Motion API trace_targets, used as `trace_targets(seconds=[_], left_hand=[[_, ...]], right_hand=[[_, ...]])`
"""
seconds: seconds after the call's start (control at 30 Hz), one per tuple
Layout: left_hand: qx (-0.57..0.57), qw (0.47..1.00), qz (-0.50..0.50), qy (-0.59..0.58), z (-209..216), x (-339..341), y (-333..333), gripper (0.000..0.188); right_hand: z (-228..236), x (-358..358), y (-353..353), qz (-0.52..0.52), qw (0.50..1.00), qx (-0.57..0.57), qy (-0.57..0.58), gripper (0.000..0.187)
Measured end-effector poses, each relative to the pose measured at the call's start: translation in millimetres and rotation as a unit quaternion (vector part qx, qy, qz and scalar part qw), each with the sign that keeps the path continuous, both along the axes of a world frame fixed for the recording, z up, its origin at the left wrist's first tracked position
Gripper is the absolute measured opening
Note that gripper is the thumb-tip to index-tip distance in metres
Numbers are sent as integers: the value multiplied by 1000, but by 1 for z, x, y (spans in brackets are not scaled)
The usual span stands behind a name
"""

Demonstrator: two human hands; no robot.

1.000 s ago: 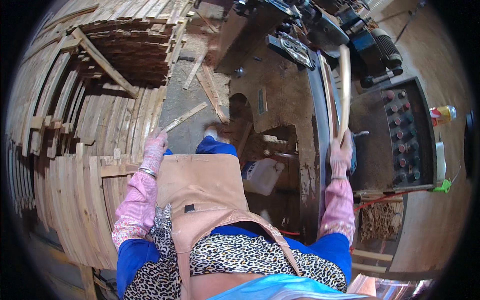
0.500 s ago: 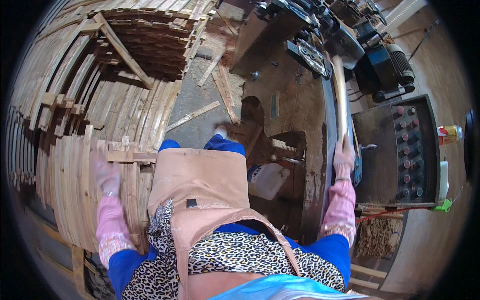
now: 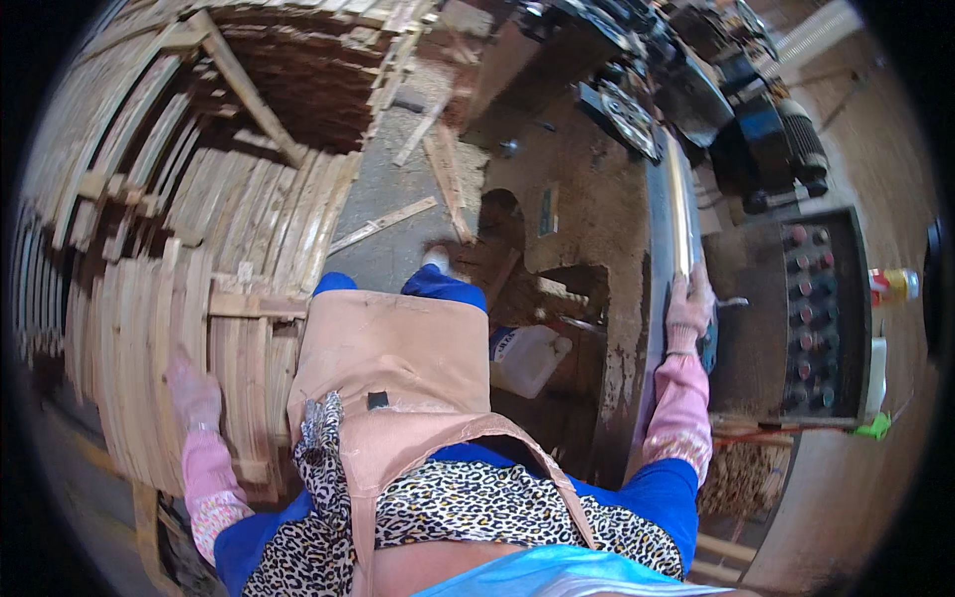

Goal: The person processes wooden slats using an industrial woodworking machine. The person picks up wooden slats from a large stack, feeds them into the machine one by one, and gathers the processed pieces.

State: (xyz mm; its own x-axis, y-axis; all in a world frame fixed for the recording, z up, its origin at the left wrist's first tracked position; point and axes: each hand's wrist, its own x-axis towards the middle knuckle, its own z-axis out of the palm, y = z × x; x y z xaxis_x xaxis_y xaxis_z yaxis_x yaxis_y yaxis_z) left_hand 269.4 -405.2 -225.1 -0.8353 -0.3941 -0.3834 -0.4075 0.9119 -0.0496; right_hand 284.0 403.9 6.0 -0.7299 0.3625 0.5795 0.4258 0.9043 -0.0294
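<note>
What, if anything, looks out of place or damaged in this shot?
Loose wood strips lie at stray angles on the floor, beyond the person's feet, unlike the boards lined up at the left. The machine also has a patchy, worn-looking surface along its near edge.

Right hand (image 3: pixel 688 303) at the near end of a light wood strip (image 3: pixel 679 214), fingers pointing along it; exact finger closure unclear. Strip lies on the machine bed (image 3: pixel 658 269), running from the grip toward the cutter-side assembly ahead. Electric motor (image 3: pixel 801 139) ahead-right of the grip. Push-button control panel (image 3: pixel 748 274) just right of it, buttons in two columns; bottle (image 3: pixel 900 285) beyond that. White jug (image 3: pixel 527 363) low, left of the grip. Left hand (image 3: pixel 192 393), motion-blurred, well left, over stacked strips (image 3: pixel 129 348); contact unclear. Loose sticks (image 3: pixel 388 221) on floor between stacks and machine.
</note>
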Motion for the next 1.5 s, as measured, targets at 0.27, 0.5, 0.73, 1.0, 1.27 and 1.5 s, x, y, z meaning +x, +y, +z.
trace_targets(seconds=[0.27, 0.5, 0.73, 1.0, 1.27, 1.5], left_hand=[[470, 814, 114, 322, 86, -165, 110, 63], [718, 578, 91, 376, 172, -261, 330, 28], [866, 482, -112, 71, 138, -236, 390, 85], [659, 741, 100, 82, -95, -184, 273, 61], [571, 809, 60, 127, -14, -152, 258, 61], [141, 939, -67, 308, -48, -116, 99, 70]], right_hand=[[-11, -127, 20, 21, 997, -10, -71, 42], [-18, -84, -266, 413, 729, -479, -263, 80], [45, 23, -187, 140, 845, -517, -2, 82], [-1, 120, -42, -127, 966, -200, -98, 65], [-1, -87, 35, -166, 986, -11, 14, 61], [-14, -57, 25, -105, 992, -54, -35, 56]])
